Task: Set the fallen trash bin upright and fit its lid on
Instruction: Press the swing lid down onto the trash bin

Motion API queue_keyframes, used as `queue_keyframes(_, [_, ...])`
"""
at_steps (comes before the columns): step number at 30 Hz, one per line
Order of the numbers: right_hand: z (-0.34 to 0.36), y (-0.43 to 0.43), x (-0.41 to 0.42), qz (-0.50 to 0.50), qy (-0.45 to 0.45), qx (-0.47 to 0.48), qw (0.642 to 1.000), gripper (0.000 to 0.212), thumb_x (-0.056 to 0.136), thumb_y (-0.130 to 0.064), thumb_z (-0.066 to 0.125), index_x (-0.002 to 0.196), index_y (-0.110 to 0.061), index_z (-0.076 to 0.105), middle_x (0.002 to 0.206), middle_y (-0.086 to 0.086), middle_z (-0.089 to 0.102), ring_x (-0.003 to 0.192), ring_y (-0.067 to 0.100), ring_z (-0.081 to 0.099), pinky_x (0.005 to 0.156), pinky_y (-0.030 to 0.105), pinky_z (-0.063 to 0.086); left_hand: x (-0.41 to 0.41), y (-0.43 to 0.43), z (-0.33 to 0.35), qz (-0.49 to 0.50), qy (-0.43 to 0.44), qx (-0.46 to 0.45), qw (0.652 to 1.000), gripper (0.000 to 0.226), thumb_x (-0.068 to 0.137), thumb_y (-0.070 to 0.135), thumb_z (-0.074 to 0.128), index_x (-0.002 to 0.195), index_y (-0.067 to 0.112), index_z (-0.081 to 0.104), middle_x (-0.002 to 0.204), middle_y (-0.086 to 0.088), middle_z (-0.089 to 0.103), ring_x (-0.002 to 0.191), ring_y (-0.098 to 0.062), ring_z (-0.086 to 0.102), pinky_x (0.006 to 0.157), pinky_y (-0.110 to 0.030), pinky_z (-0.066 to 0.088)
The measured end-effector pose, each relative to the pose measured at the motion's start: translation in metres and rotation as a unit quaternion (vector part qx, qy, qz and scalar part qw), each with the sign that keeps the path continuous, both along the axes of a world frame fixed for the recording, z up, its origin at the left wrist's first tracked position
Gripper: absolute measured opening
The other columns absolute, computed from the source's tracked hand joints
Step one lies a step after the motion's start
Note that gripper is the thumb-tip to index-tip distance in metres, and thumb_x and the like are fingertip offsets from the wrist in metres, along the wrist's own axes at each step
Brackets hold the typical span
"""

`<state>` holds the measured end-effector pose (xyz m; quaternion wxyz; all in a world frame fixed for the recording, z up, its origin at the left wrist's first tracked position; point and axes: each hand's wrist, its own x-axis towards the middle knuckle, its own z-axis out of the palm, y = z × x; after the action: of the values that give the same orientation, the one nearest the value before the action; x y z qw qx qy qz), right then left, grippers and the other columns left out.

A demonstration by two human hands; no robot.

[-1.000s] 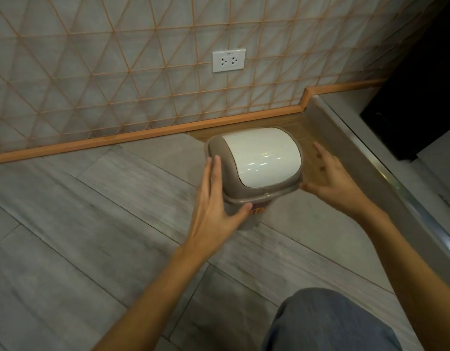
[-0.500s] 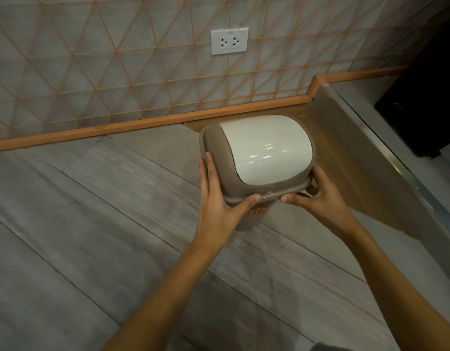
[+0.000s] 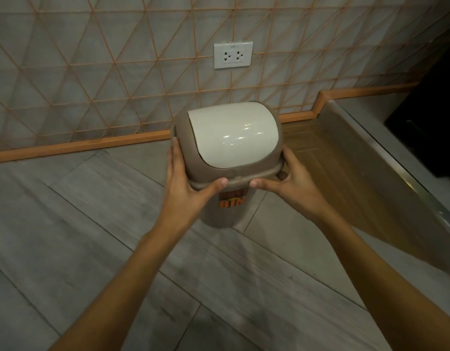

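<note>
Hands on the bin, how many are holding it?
2. The left hand grips the left side of the trash bin's lid; the right hand grips the right side, thumbs at the front rim.

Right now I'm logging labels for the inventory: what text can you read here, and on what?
"BIN": orange letters on the sticker on the taupe plastic trash bin; the line above is hidden by the lid rim.
Tiny print atop the white wall socket plate: too small to read.

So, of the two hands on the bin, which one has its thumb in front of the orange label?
Neither fully; the left hand comes closest, its thumb resting on the lid rim just above the label. The right hand thumb sits further right on the rim.
</note>
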<state>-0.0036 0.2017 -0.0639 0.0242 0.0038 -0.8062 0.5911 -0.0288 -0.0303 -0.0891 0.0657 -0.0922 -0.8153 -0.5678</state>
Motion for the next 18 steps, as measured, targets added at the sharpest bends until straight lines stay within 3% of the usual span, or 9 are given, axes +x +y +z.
queue_keyframes(3, [-0.001, -0.011, -0.024, 0.012, 0.007, 0.015, 1.000, 0.097, 0.065, -0.034, 0.087, 0.146, -0.026, 0.035, 0.136, -0.015, 0.053, 0.122, -0.003, 0.051, 0.098, 0.017, 0.047, -0.025, -0.016, -0.002, -0.005, 0.008, 0.000, 1.000, 0.121, 0.062, 0.061, 0.081, 0.154, 0.031, 0.010, 0.161, 0.002, 0.021, 0.147, -0.017, 0.025, 0.113, -0.048, 0.036])
queue_keyframes(11, [-0.008, -0.042, -0.084, 0.013, 0.020, 0.007, 1.000, 0.107, 0.058, -0.042, 0.089, 0.147, -0.026, 0.033, 0.143, -0.005, 0.052, 0.130, 0.014, 0.051, 0.104, 0.039, 0.049, -0.078, -0.045, 0.013, -0.031, 0.024, 0.005, 0.999, 0.104, 0.065, 0.050, 0.083, 0.149, 0.025, 0.027, 0.148, 0.002, 0.043, 0.134, -0.009, 0.045, 0.108, -0.037, 0.045])
queue_keyframes(18, [-0.009, -0.065, -0.132, 0.022, 0.021, 0.003, 1.000, 0.107, 0.059, -0.040, 0.089, 0.147, -0.021, 0.032, 0.143, -0.001, 0.051, 0.129, 0.017, 0.051, 0.105, 0.041, 0.049, -0.109, -0.063, 0.022, -0.030, 0.005, 0.023, 0.999, 0.097, 0.068, 0.037, 0.080, 0.148, 0.021, 0.028, 0.143, 0.007, 0.046, 0.121, 0.006, 0.049, 0.093, -0.008, 0.046])
